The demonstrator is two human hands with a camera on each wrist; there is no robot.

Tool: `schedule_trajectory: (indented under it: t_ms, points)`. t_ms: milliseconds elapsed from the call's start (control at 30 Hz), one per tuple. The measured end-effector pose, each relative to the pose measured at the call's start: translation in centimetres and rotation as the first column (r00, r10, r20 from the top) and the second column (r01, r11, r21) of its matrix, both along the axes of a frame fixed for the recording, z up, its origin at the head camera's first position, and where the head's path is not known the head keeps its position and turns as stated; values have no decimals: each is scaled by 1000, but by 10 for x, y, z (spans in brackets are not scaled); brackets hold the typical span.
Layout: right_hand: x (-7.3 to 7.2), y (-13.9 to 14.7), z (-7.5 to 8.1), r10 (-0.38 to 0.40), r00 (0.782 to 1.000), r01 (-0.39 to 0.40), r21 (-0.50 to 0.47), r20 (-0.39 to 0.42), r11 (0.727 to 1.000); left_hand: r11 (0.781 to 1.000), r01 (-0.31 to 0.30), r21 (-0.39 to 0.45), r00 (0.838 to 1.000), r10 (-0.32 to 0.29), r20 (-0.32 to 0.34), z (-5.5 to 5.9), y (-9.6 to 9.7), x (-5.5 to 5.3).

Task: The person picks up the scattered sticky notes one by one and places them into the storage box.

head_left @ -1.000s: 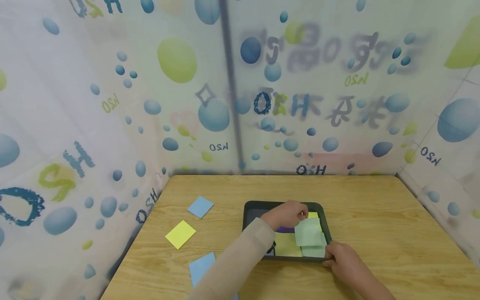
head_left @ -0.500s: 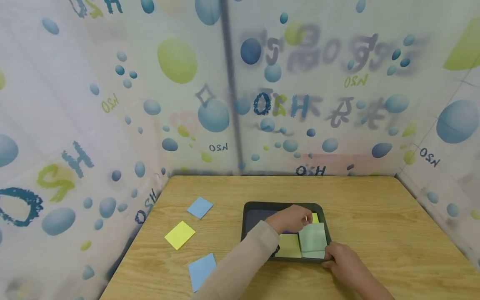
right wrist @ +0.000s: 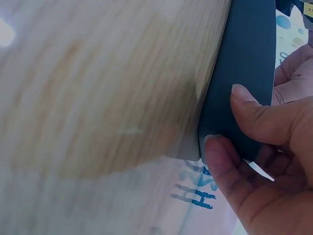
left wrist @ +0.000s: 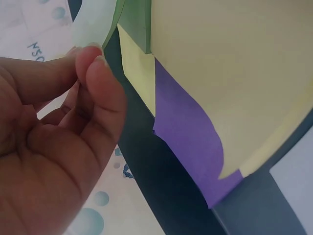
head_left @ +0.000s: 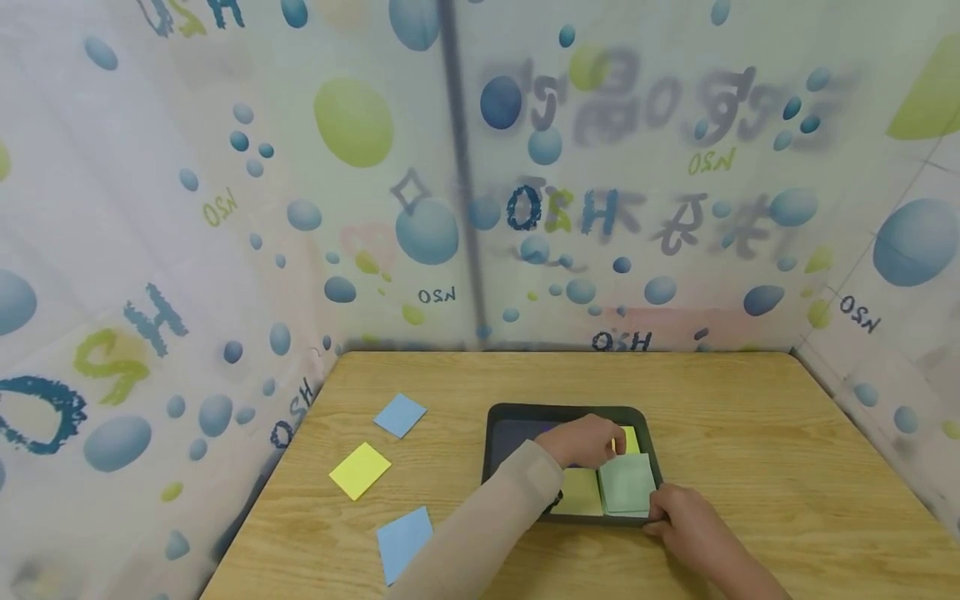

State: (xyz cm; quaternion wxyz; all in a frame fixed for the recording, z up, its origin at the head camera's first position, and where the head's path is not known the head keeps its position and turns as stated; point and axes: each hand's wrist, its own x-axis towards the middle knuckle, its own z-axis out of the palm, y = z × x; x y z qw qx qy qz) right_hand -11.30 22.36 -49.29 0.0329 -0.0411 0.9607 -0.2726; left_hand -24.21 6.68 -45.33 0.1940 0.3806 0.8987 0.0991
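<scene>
Across the wooden desk (head_left: 750, 433), the left hand (head_left: 587, 442) pinches a green note (head_left: 627, 483), just lowered into the tray (head_left: 517, 411) at four o'clock, seemingly almost placed; the right hand (head_left: 681, 518) grips that corner.

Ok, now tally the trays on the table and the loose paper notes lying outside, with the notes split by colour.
Black tray: 1
Blue notes: 2
Yellow note: 1
Total: 4 in sight; the sleeve could be hiding more.
</scene>
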Motion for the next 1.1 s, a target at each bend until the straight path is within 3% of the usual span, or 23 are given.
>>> schedule_trajectory:
  t_ms: [167,300,600,700,867,1100]
  points:
    - [0,1,-1,25,999,-25,6,-34,1000,999,-35,-30,999,37,37,1,2,1]
    - [0,0,-1,3,1000,-3,4,-25,1000,998,-50,-44,998,52,48,1,3,3]
    - [-2,-2,0,-27,999,27,4,28,1000,998,-31,-63,999,32,22,-9,7,-1]
    - [-3,-2,0,-35,998,35,6,50,999,997,3,-75,1000,-3,1,-10,6,-1]
    - [-2,-2,0,-27,999,27,7,16,1000,994,57,-94,997,-61,-46,-12,4,-2]
    - [-2,-2,0,-34,999,34,4,37,999,998,11,-68,1000,-12,-10,-10,2,-1]
